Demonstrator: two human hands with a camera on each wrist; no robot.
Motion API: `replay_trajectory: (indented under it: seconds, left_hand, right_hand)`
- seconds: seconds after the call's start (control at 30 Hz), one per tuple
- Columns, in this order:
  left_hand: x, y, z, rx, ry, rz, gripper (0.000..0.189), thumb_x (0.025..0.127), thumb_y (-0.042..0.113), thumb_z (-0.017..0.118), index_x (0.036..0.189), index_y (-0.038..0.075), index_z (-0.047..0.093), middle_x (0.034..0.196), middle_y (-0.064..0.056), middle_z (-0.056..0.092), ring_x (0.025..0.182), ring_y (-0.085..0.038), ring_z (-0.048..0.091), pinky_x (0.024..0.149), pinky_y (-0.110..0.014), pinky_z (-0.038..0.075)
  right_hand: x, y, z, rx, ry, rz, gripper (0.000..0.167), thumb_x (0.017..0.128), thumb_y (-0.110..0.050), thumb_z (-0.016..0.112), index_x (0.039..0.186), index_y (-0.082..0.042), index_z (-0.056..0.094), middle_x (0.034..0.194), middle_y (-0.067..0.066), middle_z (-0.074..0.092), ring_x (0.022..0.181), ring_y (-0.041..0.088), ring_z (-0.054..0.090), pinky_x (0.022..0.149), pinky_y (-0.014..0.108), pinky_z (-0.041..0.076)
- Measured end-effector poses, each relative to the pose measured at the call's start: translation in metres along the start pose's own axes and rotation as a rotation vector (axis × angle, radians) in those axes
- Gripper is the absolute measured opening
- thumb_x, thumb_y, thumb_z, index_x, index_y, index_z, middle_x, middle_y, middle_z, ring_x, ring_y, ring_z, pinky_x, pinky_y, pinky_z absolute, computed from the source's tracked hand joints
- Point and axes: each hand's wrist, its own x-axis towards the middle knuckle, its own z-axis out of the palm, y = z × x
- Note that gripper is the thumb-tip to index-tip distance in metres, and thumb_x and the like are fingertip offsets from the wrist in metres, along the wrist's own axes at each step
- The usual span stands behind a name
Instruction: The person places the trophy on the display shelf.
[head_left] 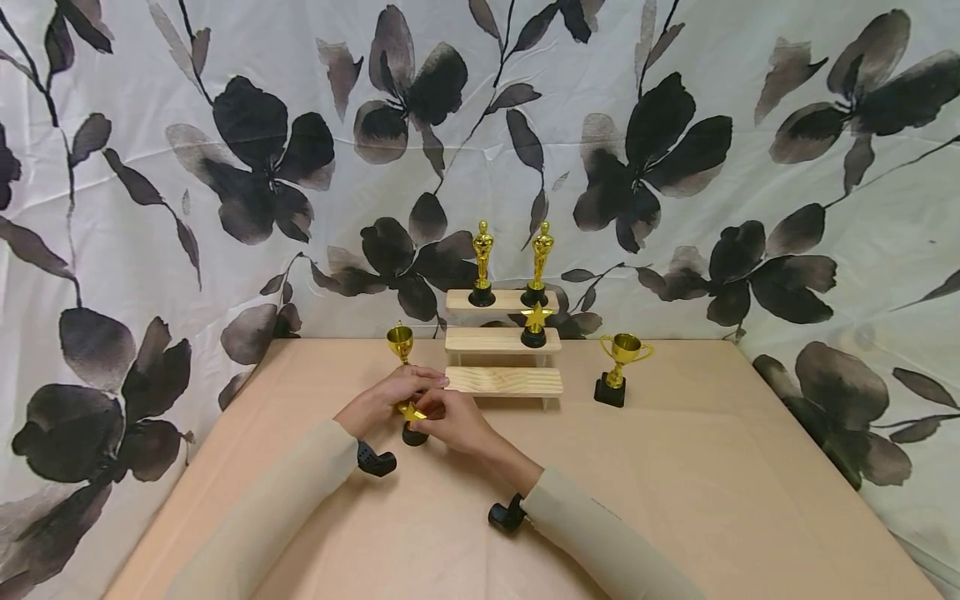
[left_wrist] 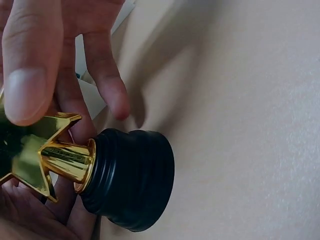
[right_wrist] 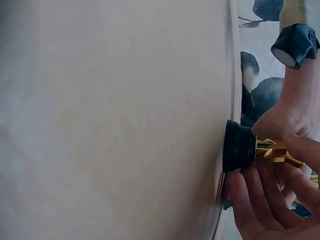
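Observation:
My right hand [head_left: 455, 421] pinches a gold star trophy [head_left: 412, 412] with a round black base [left_wrist: 132, 177] between thumb and fingers. Close behind the trophy is my left hand [head_left: 396, 390], its fingers extended toward the wooden stand; whether it touches the star is partly hidden. In the right wrist view the black base [right_wrist: 238, 146] points toward the table, but I cannot tell if it rests there. A gold cup trophy [head_left: 401, 340] stands just beyond my left hand, its lower part covered.
A wooden stand of three steps [head_left: 504, 382] stands at the table's back. Two gold figure statuettes [head_left: 483, 254] are on its top step, and another star trophy [head_left: 535, 321] is on the right of the middle one. A two-handled gold cup [head_left: 622, 358] stands to the right.

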Motion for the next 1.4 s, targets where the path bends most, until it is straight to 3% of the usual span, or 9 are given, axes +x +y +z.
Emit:
replay_trajectory:
  seconds: [0.3,0.53,0.77,1.17,1.4]
  left_hand:
    - [0.001,0.0,0.001,-0.096,-0.02,-0.052,0.036,0.102,0.023,0.067,0.129,0.0,0.068,0.088,0.007,0.077,0.077,-0.006,0.072,0.068,-0.022,0.058]
    - [-0.001,0.001,0.002,-0.143,-0.027,-0.064,0.034,0.102,0.023,0.067,0.128,0.001,0.069,0.09,0.005,0.078,0.079,-0.008,0.073,0.07,-0.023,0.06]
    - [0.0,0.0,0.002,-0.172,-0.036,-0.067,0.034,0.103,0.022,0.065,0.129,-0.001,0.067,0.09,0.005,0.078,0.082,-0.008,0.074,0.073,-0.024,0.061]
    - [-0.002,0.003,0.003,-0.106,0.001,-0.117,0.038,0.101,0.028,0.069,0.131,0.006,0.067,0.096,0.004,0.078,0.082,-0.008,0.073,0.075,-0.027,0.06]
    - [-0.003,0.004,0.004,-0.142,-0.005,-0.115,0.044,0.101,0.029,0.069,0.137,0.004,0.064,0.098,0.002,0.079,0.081,-0.009,0.075,0.073,-0.03,0.064]
  right_hand:
    - [-0.004,0.0,-0.003,-0.018,0.023,0.014,0.015,0.092,-0.012,0.077,0.104,-0.004,0.076,0.105,0.009,0.077,0.092,0.018,0.074,0.079,0.023,0.06]
    - [-0.009,0.001,-0.008,-0.028,0.016,-0.018,0.011,0.093,-0.012,0.076,0.102,-0.006,0.077,0.105,0.009,0.077,0.094,0.02,0.076,0.08,0.024,0.061]
    - [-0.014,0.001,-0.015,-0.039,0.016,0.007,0.011,0.094,-0.015,0.074,0.104,-0.01,0.076,0.105,0.005,0.077,0.097,0.015,0.074,0.082,0.024,0.06]
    - [-0.025,0.0,-0.037,0.016,0.011,-0.002,0.012,0.094,-0.015,0.076,0.105,-0.01,0.076,0.104,0.004,0.078,0.096,0.015,0.074,0.083,0.026,0.061]
    - [-0.029,0.0,-0.055,0.018,0.028,-0.001,0.015,0.094,-0.014,0.076,0.108,-0.008,0.077,0.104,0.005,0.078,0.094,0.016,0.074,0.084,0.03,0.062]
